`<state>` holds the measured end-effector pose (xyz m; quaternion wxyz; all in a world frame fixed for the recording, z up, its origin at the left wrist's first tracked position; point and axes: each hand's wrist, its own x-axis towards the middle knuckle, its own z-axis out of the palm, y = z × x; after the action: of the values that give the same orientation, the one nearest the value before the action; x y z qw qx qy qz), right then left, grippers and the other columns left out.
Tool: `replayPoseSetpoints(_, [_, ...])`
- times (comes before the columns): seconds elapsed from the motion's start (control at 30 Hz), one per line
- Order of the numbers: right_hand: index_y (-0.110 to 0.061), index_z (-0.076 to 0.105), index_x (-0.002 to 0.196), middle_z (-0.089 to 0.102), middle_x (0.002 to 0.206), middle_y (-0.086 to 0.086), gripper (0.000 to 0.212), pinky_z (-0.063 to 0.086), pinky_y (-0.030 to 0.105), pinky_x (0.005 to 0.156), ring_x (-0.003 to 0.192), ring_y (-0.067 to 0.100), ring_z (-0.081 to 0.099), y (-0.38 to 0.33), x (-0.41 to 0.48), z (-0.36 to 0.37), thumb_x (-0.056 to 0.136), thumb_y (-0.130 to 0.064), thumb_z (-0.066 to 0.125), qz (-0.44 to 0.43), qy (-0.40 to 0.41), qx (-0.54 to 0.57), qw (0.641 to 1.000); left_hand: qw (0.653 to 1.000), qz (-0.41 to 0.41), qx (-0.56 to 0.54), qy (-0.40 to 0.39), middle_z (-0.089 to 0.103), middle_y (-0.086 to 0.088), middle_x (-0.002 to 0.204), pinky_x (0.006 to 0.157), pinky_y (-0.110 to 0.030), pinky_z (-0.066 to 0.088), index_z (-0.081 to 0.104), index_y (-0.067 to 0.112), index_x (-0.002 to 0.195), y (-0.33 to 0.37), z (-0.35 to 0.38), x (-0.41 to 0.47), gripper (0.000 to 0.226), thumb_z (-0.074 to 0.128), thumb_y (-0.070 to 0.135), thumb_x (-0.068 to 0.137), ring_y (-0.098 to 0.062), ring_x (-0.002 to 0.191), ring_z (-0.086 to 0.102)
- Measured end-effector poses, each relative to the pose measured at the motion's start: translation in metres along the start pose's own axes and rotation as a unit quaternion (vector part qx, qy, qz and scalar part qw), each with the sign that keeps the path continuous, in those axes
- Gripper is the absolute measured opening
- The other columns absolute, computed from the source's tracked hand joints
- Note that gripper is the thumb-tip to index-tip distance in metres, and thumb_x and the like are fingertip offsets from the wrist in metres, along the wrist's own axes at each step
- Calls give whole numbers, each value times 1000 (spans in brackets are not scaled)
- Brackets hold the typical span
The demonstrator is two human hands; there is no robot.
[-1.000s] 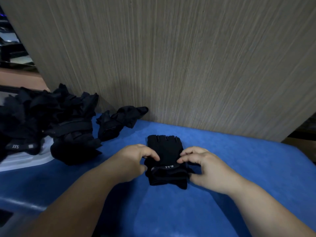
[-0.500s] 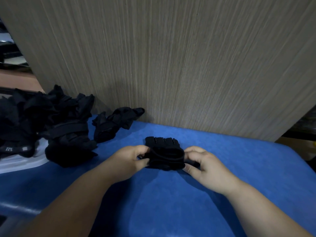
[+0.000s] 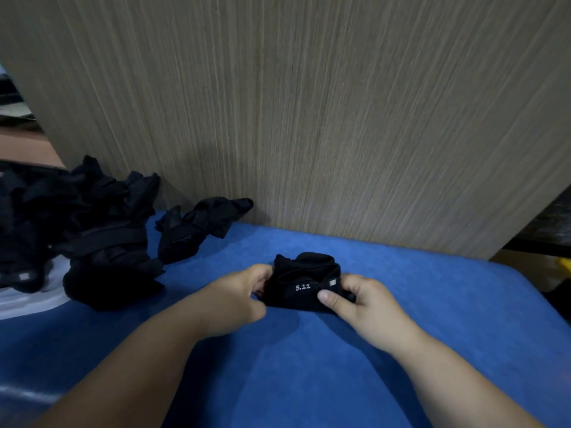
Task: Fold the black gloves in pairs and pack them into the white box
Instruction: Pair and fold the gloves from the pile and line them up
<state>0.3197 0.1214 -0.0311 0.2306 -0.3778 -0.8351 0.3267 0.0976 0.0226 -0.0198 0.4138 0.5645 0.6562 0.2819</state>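
Observation:
A folded pair of black gloves [image 3: 304, 281], marked "5.11" in white, sits as a compact bundle on the blue table [image 3: 309, 366] near its middle. My left hand [image 3: 238, 296] grips the bundle's left end with curled fingers. My right hand [image 3: 361, 301] holds the right end, thumb pressed on the front. A pile of loose black gloves [image 3: 80, 230] lies at the left, partly on something white [image 3: 27, 299]. One more crumpled glove [image 3: 197, 225] lies between the pile and the wall. The white box is not clearly in view.
A tall wood-grain panel [image 3: 309, 118] stands right behind the table, close to the bundle. The blue surface stretches to the right and toward me. Dark clutter shows past the table's right edge [image 3: 550, 242].
The flat pair of gloves has been folded over on itself into a short bundle, with the "5.11" strap now facing me. Both hands closed in on its ends.

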Motion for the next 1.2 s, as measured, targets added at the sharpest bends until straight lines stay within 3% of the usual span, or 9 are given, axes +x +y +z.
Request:
replayPoseSetpoints(0.07, [-27,65,77,58,60,-18,11,39,12,58,56,-5,49,-2,0,0,87,-31,67,25,0,38,999,999,3,29,13,62,19,117,74,-12,43,46,39,123,2,2,1,52,66,19,80,13,79,58])
replayPoseSetpoints(0.2, [-19,62,78,60,61,-11,18,41,19,55,56,0,48,-3,2,3,88,-33,66,52,22,63,996,995,-5,-55,83,69,11,105,94,-28,49,59,26,112,6,15,11,56,68,57,66,-1,99,64])
replayPoseSetpoints(0.3, [-26,57,94,62,60,-9,10,38,13,51,53,2,53,-7,2,2,90,-31,64,81,42,112,989,990,-24,-28,137,69,10,90,81,-18,49,63,16,102,14,23,15,29,59,42,90,-3,86,64])
replayPoseSetpoints(0.53, [-39,44,120,57,54,-5,34,45,28,58,56,7,54,-8,-1,5,89,-43,57,86,57,-25,994,982,-34,47,182,57,9,75,72,-25,45,50,23,117,21,34,20,31,50,43,94,-9,79,59])
replayPoseSetpoints(0.7, [-35,43,131,57,95,-13,49,42,26,82,99,11,52,-14,-5,5,86,-44,60,32,105,-167,980,963,-43,140,225,57,7,95,80,-28,44,37,26,132,26,42,19,41,46,43,96,-14,94,56])
replayPoseSetpoints(0.87, [-30,54,132,47,138,-7,44,40,31,103,127,13,42,-8,-3,12,89,-20,60,-94,89,-182,975,919,56,227,318,37,6,139,101,-33,33,34,30,142,24,55,17,53,53,30,93,-18,125,39])
replayPoseSetpoints(1.0, [-21,57,133,51,141,-4,44,27,22,111,132,17,44,-7,0,14,91,-25,43,-107,43,-217,969,916,67,303,256,18,17,156,114,-33,13,30,42,144,23,60,19,53,38,16,98,-10,145,10])
replayPoseSetpoints(1.1, [-27,37,146,34,152,-12,60,7,9,109,142,6,25,-6,0,11,92,-45,20,-70,-26,-234,969,926,26,325,192,-6,15,160,117,-34,0,11,37,151,24,62,17,50,22,39,103,-8,146,-11])
replayPoseSetpoints(1.2, [-32,24,150,26,156,-15,65,12,20,114,144,3,17,-6,-1,11,92,-57,9,-40,-66,-263,962,921,-4,357,154,-16,13,159,118,-40,-6,-2,35,151,23,63,14,56,16,50,100,-11,145,-18])
